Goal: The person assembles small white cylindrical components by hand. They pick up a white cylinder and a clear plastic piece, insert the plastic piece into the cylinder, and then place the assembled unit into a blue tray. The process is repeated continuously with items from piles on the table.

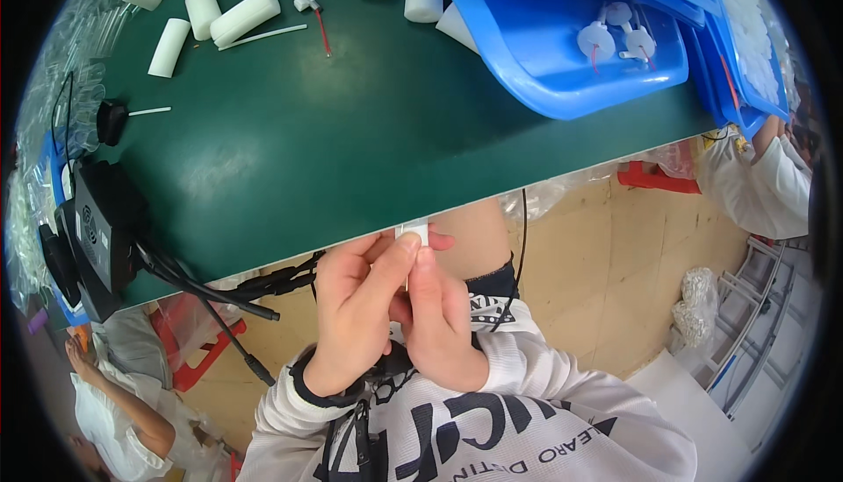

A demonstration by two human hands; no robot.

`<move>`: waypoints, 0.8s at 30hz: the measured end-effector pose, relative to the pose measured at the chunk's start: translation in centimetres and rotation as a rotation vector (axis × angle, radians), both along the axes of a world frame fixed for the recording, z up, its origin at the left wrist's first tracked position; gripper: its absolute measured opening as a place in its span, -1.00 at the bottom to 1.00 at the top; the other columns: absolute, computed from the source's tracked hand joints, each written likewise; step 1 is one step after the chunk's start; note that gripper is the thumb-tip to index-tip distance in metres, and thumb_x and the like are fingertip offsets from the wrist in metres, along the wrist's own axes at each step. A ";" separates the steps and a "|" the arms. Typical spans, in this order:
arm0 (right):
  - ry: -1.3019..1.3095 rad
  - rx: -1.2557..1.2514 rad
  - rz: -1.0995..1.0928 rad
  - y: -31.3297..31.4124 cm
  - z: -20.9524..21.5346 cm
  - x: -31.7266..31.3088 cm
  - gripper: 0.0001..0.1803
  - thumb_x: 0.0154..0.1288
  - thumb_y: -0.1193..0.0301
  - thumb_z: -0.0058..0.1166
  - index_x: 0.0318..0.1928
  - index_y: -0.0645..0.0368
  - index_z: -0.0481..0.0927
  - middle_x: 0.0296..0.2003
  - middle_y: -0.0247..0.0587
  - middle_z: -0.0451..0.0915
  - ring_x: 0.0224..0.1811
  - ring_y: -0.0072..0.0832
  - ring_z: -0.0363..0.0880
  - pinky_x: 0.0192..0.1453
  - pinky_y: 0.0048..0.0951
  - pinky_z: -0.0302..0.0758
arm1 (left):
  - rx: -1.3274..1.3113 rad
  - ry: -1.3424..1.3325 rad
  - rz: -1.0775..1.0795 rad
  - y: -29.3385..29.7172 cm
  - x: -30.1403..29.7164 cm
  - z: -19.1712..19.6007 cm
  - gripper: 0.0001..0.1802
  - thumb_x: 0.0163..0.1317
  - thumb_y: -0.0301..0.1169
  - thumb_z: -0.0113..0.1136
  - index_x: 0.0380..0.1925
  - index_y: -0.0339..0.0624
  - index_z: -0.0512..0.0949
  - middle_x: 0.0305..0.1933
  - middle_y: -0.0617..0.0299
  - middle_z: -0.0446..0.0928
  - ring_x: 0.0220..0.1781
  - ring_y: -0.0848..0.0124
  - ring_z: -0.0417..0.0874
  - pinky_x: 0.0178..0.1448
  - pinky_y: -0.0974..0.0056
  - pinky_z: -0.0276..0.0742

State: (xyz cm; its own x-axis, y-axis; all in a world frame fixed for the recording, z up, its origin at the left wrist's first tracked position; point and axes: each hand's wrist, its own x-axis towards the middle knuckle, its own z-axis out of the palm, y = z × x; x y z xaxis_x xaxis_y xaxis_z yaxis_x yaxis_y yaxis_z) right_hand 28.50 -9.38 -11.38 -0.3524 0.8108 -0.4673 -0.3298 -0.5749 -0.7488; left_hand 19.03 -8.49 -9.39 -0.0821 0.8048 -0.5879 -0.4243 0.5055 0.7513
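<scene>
Bright light filling scene; soft, pale glare showing on table [290,140]; fisheye bending edges, black vignette swallowing corners.

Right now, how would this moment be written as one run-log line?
left hand: holding small white piece; right hand: at piece's lower end; place: near edge, green table; blue tray: white round parts

A black box-shaped device [114,232] trailing black cables [189,282] sits at the left end of the green tabletop [263,157], while white cylinders [246,17] lie along the tabletop's far left side and blue trays [527,25] are at its far right. Off the tabletop's right end are a co-worker's white sleeve [760,188], a metal ladder [746,324] and crumpled clear plastic [695,306].
</scene>
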 end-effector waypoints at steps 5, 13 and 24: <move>0.001 -0.046 0.075 0.5 -0.1 0.9 -0.62 0.46 0.20 -0.42 -0.21 0.24 0.40 -0.57 -0.40 0.30 -0.59 -0.72 0.31 -0.67 -0.68 0.34 | 0.036 -0.048 0.000 -0.1 0.1 -0.3 -0.70 0.32 -0.42 -0.12 -0.05 -0.41 0.40 -0.14 0.03 0.57 -0.44 0.58 0.54 -0.53 0.56 0.42; -0.401 0.290 0.313 2.0 -0.2 3.5 -0.70 0.41 0.31 -0.23 -0.28 0.32 0.43 -0.59 -0.22 0.46 -0.56 -0.55 0.43 -0.52 -0.48 0.33 | 0.267 -0.068 0.003 -1.1 0.7 -2.1 -0.65 0.35 -0.39 -0.17 0.02 -0.44 0.34 0.02 -0.03 0.49 -0.28 0.52 0.55 -0.29 0.46 0.48; -0.400 0.261 0.431 2.8 0.1 4.4 -0.64 0.42 0.27 -0.28 -0.19 0.33 0.47 -0.57 -0.25 0.45 -0.53 -0.50 0.41 -0.42 -0.50 0.36 | 0.258 -0.101 0.114 -1.6 1.4 -2.2 -0.71 0.33 -0.41 -0.11 -0.04 -0.39 0.36 -0.05 0.03 0.53 -0.29 0.50 0.56 -0.25 0.47 0.47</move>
State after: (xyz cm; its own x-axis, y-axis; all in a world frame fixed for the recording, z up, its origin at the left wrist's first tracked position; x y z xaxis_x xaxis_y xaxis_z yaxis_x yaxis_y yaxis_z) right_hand 32.89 -6.58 -11.29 -0.5113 0.7404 -0.4364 0.2233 -0.3759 -0.8994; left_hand 20.44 -10.07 -11.61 -0.1321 0.9174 -0.3754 -0.5469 0.2484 0.7995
